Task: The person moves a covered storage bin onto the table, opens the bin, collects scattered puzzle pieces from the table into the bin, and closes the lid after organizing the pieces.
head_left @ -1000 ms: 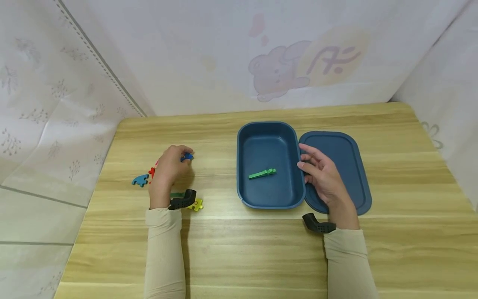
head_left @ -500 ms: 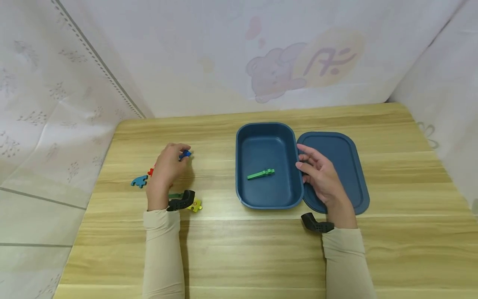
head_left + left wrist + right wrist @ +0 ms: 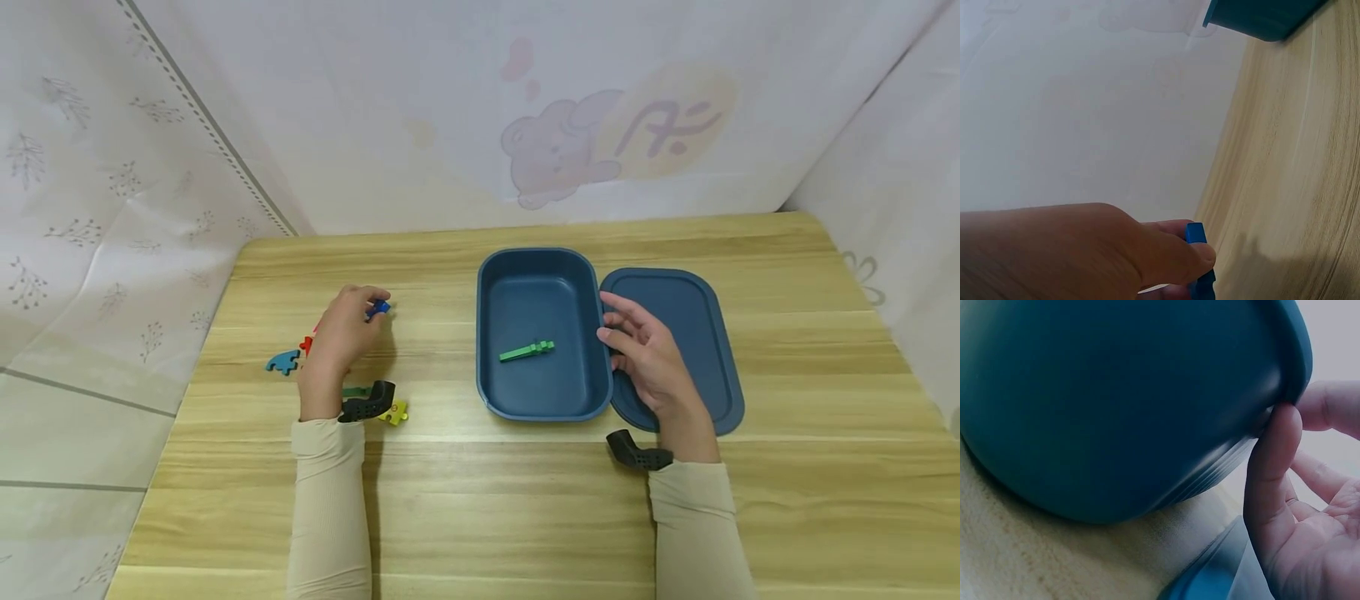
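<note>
My left hand (image 3: 341,333) pinches a small blue puzzle piece (image 3: 378,309) at its fingertips, a little above the wooden table; in the left wrist view the blue piece (image 3: 1197,256) shows between thumb and fingers. My right hand (image 3: 645,358) rests against the right wall of a dark blue box (image 3: 592,333), its thumb touching the outer wall (image 3: 1147,425) just under the rim. A green piece (image 3: 527,350) lies inside the box. The box's lid (image 3: 697,333) lies flat to the right, under my right hand.
Beside my left hand lie a teal piece (image 3: 282,362), a red piece (image 3: 304,343), a green piece (image 3: 352,392) and a yellow piece (image 3: 396,412). Patterned walls close the table's back and sides.
My left hand has lifted the blue piece slightly and shifted it a little away from me. The right hand stays at the box wall.
</note>
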The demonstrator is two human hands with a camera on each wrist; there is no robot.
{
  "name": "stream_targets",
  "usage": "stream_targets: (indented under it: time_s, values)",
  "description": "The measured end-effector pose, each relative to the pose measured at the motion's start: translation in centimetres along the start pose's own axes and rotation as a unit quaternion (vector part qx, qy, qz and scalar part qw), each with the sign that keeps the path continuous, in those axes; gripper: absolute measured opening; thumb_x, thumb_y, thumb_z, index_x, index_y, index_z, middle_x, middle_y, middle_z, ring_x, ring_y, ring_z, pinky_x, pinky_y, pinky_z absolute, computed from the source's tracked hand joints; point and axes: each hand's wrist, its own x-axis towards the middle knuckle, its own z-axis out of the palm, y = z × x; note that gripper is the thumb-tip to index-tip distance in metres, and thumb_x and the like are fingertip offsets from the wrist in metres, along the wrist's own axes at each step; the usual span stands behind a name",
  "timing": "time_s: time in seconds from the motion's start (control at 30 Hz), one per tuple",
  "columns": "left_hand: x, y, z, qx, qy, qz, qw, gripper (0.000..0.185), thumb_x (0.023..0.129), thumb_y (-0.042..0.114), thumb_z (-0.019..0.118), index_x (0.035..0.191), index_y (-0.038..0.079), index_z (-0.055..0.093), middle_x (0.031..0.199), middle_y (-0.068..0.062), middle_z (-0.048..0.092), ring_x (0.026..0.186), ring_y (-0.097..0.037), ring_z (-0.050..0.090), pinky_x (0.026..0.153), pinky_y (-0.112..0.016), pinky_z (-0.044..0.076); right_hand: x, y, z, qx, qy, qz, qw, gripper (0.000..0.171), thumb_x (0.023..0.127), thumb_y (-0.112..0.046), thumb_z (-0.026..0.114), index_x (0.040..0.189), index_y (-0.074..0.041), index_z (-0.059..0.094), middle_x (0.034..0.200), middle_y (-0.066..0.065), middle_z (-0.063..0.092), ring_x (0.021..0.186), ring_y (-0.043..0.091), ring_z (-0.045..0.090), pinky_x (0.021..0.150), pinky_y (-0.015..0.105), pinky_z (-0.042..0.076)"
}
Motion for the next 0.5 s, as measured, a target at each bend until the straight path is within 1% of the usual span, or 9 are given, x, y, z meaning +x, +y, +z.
stream_targets:
  time_s: [0.33,0.4,0.5]
  values:
    - [0.03,0.29,-0.03,-0.003,-0.013,0.000,0.9999,0.041,0.103,0.003,0.058,0.143,-0.006,0.060,0.141,-0.029,0.056,0.129,-0.044,0.059,0.105,-0.056,0.054,0.04,-0.04,-0.02,0.003,-0.002,0.000,1.000,0.057,0.105,-0.002,0.062,0.159,-0.006,0.043,0.111,-0.003,0.057,0.086,0.006,0.058,0.057,0.019,0.054]
    - [0.00,0.37,-0.01,-0.004,-0.014,-0.002,0.9999,0.039,0.104,0.003,0.058,0.142,-0.006,0.060,0.140,-0.029,0.056,0.127,-0.043,0.060,0.104,-0.054,0.055,0.03,-0.05,-0.04,0.004,-0.001,0.000,1.000,0.057,0.104,-0.002,0.062,0.159,-0.006,0.043,0.110,-0.003,0.057,0.086,0.005,0.057,0.057,0.019,0.054]
    - [-0.06,0.50,0.01,-0.007,-0.012,-0.009,0.9999,0.037,0.105,0.005,0.057,0.140,-0.006,0.063,0.140,-0.028,0.057,0.120,-0.040,0.060,0.098,-0.051,0.055,0.01,-0.06,-0.08,0.004,-0.001,0.001,1.000,0.058,0.104,-0.002,0.062,0.159,-0.006,0.043,0.110,-0.003,0.057,0.085,0.005,0.058,0.057,0.019,0.054]
